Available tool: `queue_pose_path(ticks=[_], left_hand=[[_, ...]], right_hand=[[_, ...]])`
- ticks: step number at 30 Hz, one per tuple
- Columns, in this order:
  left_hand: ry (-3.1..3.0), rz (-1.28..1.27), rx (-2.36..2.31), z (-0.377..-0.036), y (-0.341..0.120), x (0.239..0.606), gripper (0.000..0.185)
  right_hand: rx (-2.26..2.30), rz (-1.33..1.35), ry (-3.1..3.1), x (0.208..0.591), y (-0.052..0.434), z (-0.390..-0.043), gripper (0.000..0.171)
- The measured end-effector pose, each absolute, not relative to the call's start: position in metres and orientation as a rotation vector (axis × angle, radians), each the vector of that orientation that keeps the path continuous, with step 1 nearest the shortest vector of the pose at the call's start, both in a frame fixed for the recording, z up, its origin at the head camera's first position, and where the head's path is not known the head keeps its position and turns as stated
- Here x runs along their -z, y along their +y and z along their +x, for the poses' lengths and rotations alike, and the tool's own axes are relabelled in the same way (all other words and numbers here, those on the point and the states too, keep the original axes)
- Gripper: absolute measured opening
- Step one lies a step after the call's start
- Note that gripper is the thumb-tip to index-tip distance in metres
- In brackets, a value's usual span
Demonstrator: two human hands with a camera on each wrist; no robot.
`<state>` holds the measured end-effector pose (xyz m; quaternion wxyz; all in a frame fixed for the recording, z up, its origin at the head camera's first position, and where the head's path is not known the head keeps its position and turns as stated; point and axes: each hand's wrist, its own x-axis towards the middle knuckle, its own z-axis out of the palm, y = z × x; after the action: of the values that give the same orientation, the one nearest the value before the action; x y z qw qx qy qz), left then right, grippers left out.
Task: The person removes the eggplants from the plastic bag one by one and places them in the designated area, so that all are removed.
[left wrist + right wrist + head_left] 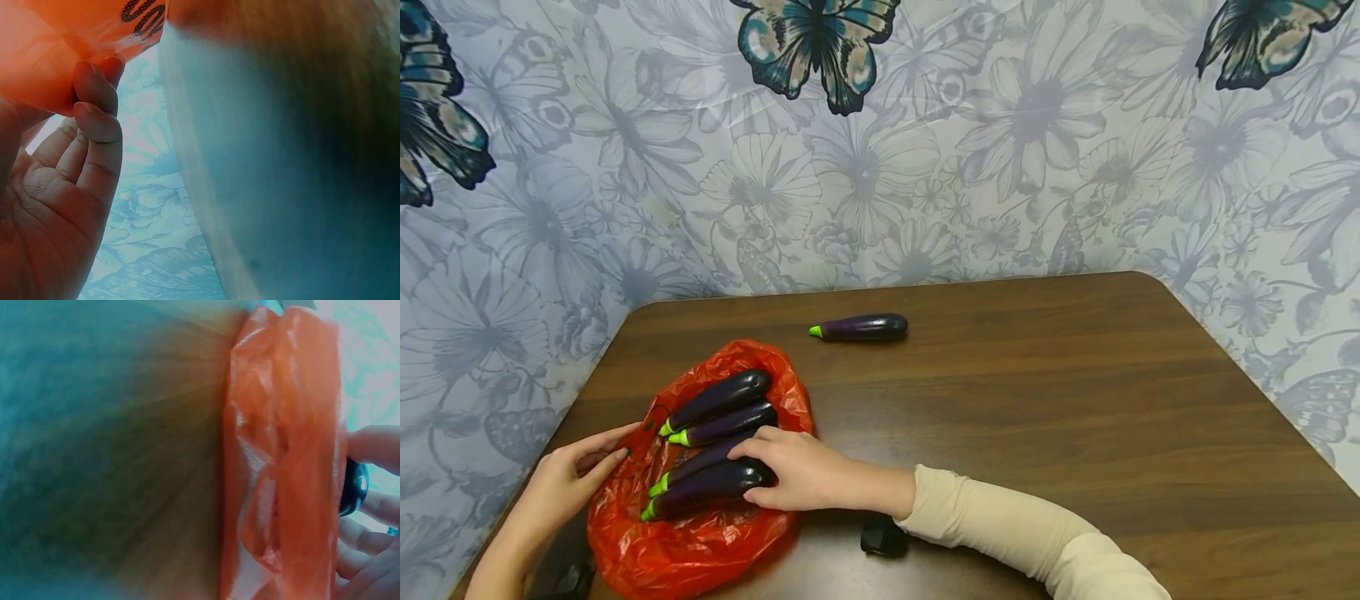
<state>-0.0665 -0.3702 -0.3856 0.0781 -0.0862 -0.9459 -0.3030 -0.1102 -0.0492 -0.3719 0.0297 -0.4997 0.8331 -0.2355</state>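
Red plastic bag (692, 542) lies open on the near left corner of the dark wooden worktop (1037, 400), and four purple eggplants lie side by side in its mouth, green stems toward the left. A fifth eggplant (861, 327) lies alone farther back on the worktop, well apart from the bag.

The right hand (797, 471) reaches across from the right in a cream sleeve (1000, 525); its fingers curl round the nearest eggplant (707, 490) at the thick end, and the right wrist view shows fingertips (375, 447) against a glossy dark skin just behind the bag's edge. The left hand (568, 479) is at the bag's left rim, and in the left wrist view its fingers (97, 103) pinch the orange-red film, holding that side in place.

Judging by this, the step in hand is moving eggplants between bag and worktop, one at a time, with the near one gripped now. Whether it is going in or coming out cannot be told from the pictures. Either way, the next move calls for the left hand to keep the rim steady and the mouth wide, so that the thin film does not drag along with the eggplant or fold over its neighbours.
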Motion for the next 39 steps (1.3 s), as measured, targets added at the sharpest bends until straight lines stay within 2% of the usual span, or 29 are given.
queue_pose_path(ticks=[12, 21, 28, 39], left_hand=[[-2.834, -0.292, 0.959, -0.067, -0.37, 0.384, 0.037], [-2.832, -0.291, 0.929, -0.068, -0.37, 0.384, 0.037], [-2.838, -0.293, 0.923, -0.069, -0.369, 0.384, 0.038], [-2.84, -0.272, 0.92, -0.068, -0.369, 0.385, 0.037]], right_hand=[[1.154, -1.489, 2.535, 0.348, -0.018, -0.118, 0.042], [1.572, -1.272, 2.33, 0.334, 0.024, -0.134, 0.039], [1.642, -1.16, 2.318, 0.312, 0.044, -0.134, 0.039], [1.679, -0.978, 2.337, 0.318, 0.073, -0.155, 0.039]])
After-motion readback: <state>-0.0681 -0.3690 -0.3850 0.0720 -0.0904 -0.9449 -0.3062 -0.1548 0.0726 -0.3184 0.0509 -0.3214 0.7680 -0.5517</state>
